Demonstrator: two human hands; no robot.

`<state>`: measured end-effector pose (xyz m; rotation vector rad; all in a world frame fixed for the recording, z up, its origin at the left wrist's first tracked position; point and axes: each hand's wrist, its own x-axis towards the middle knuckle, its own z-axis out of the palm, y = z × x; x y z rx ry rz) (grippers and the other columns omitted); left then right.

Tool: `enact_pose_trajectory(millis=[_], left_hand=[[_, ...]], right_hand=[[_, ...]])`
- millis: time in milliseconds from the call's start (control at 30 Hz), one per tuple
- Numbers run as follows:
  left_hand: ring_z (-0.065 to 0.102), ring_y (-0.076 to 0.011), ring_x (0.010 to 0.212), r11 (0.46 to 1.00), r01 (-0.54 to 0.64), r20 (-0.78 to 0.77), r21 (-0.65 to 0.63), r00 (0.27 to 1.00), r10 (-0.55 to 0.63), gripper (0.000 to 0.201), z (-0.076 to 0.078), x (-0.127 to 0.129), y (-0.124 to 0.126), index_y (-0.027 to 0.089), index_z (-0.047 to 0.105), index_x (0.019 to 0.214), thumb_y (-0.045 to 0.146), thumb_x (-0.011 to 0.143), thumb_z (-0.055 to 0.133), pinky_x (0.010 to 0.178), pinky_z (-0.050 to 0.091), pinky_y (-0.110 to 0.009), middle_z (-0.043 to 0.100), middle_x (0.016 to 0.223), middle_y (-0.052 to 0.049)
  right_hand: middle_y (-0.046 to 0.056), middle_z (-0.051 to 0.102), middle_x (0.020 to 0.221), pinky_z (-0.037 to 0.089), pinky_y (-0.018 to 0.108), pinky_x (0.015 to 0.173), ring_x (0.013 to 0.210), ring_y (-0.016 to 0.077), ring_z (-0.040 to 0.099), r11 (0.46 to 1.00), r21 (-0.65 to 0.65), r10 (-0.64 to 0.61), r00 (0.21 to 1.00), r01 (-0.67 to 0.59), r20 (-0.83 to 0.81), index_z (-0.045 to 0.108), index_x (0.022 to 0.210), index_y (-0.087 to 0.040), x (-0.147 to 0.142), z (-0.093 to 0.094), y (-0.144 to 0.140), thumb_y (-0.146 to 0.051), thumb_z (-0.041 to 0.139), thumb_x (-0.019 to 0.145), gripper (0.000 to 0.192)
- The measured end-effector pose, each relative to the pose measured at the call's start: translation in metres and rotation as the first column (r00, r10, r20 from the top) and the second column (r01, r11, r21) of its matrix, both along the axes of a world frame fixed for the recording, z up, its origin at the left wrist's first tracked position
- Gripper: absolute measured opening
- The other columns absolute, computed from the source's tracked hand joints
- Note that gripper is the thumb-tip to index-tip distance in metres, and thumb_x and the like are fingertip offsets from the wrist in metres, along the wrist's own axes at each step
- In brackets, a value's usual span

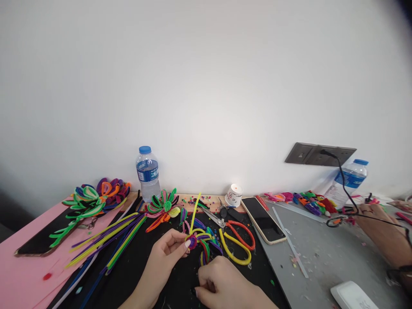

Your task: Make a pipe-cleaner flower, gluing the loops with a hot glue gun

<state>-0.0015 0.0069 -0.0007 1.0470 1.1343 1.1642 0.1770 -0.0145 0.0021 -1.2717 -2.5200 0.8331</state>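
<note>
Head view: the left hand (167,249) pinches a pipe-cleaner flower (198,240) at its coiled purple centre, thumb and fingertips closed narrow on the knot, low in the middle of the picture over the black mat (154,279). The right hand (222,285) sits just near of the flower, fingers curled in; whether it grips a strand or only rests beside the lower loops I cannot tell.

The flower looks very light and soft to the touch, with wire inside that should bend easily and keep a bend. It is probably not fragile, but its loops would likely deform if squeezed, so the tight centre coil, where the left hand has it, seems the safest hold. The fuzzy surface should not slip.

Its 1 yellow stem rises from the centre toward the far wall, tilted slightly right; that is its long axis. The looped petals fan right and near, green, red, purple and blue.

Around it: scissors (230,234) with red and yellow handles just right, a phone (262,219) further right, a bottle (148,174) far left, 1 finished flower (162,208) beside it, straight pipe cleaners (106,240) on the left of the desk (322,257). Another person's hand (375,221) lies at far right.
</note>
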Motion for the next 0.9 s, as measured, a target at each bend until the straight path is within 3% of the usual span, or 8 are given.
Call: enact_pose_trajectory(millis=[233,367,600,900], left_hand=[[0.058,-0.0152,0.065,1.0,0.004,0.01,-0.012,1.0,-0.004,0.017,0.001,0.0,0.0,0.017,0.061,0.071,0.031,0.066,0.069,0.061,0.048,-0.024,0.064,0.069,0.0],[0.058,-0.0155,0.065,1.0,0.002,0.007,-0.003,1.0,-0.002,0.017,-0.001,0.0,0.0,0.017,0.061,0.072,0.031,0.066,0.069,0.061,0.048,-0.025,0.063,0.068,0.0],[0.059,-0.0158,0.065,1.0,0.008,0.015,-0.009,1.0,-0.008,0.017,0.0,-0.001,-0.001,0.018,0.062,0.072,0.031,0.066,0.07,0.062,0.048,-0.026,0.064,0.07,0.0],[0.059,-0.017,0.066,1.0,0.004,0.003,-0.001,1.0,-0.004,0.018,0.002,0.0,-0.001,0.017,0.062,0.072,0.032,0.065,0.07,0.063,0.049,-0.027,0.062,0.069,-0.001]], right_hand=[[-0.008,0.038,0.05,0.022,0.018,0.045,0.046,0.006,0.034,1.0,-0.03,-0.001,1.0,0.0,-0.025,0.05,0.055,-0.017,-0.001,-0.005,0.003,-0.019,0.056,0.07,0.016],[-0.008,0.034,0.049,0.021,0.019,0.045,0.045,0.0059,0.032,1.0,0.006,-0.009,0.994,0.01,-0.111,0.039,0.052,-0.018,-0.003,-0.001,0.002,-0.015,0.054,0.069,0.023],[-0.005,0.035,0.053,0.026,0.02,0.048,0.049,0.009,0.037,0.939,0.145,-0.231,0.885,0.312,-0.405,0.035,0.059,-0.02,-0.001,0.012,0.003,-0.015,0.041,0.08,0.022],[-0.006,0.038,0.053,0.027,0.021,0.051,0.05,0.0099,0.039,0.955,0.106,-0.217,0.899,0.276,-0.381,0.042,0.065,-0.02,0.0,0.005,0.007,-0.015,0.04,0.082,0.018]])
